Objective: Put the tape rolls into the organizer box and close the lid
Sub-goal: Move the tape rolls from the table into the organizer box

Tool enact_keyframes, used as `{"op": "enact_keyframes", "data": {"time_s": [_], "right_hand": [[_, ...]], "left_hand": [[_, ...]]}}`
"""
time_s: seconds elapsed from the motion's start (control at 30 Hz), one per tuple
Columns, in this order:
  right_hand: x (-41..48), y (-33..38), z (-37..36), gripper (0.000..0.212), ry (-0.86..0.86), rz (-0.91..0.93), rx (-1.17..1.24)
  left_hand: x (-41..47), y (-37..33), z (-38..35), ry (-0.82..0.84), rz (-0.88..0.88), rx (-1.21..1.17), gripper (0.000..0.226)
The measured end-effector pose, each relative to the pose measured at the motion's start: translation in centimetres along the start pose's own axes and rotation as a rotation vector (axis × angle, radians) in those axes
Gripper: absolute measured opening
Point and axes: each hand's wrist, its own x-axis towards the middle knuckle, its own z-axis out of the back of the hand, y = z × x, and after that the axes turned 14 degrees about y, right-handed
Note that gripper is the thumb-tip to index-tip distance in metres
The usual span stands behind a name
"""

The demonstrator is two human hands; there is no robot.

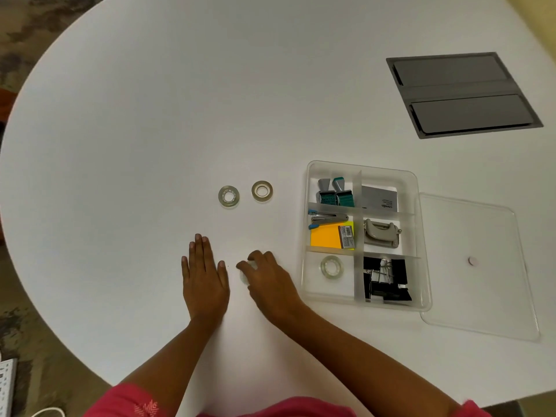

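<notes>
Two clear tape rolls lie flat on the white table: one (229, 196) to the left, one (262, 191) just right of it. A third tape roll (332, 266) rests in the front-left compartment of the clear organizer box (422, 245). My right hand (264, 279) is curled over a fourth tape roll (244, 276), mostly hidden under the fingers, on the table left of the box. My left hand (204, 273) lies flat and empty beside it. The clear lid (478, 269) lies on the table right of the box.
The box's other compartments hold green correction tapes (335, 194), a staple remover and orange sticky notes (326, 237), a hole punch (380, 233), a grey card and black binder clips (386, 279). A grey cable hatch (461, 93) sits in the table at back right.
</notes>
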Motion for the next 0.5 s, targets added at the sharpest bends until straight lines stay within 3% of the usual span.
{"op": "enact_keyframes", "data": {"time_s": [0.23, 0.37, 0.5], "right_hand": [[-5.0, -4.5, 4.7, 0.048, -0.208, -0.233, 0.102], [-6.5, -7.6, 4.3, 0.045, -0.163, -0.419, 0.14], [-6.5, -8.5, 2.7, 0.043, -0.064, -0.463, 0.199]], "left_hand": [[0.0, -0.1, -0.1, -0.021, -0.009, -0.017, 0.059], [0.0, 0.0, 0.0, -0.025, -0.009, -0.021, 0.06], [0.0, 0.0, 0.0, -0.025, -0.011, -0.013, 0.06]]}}
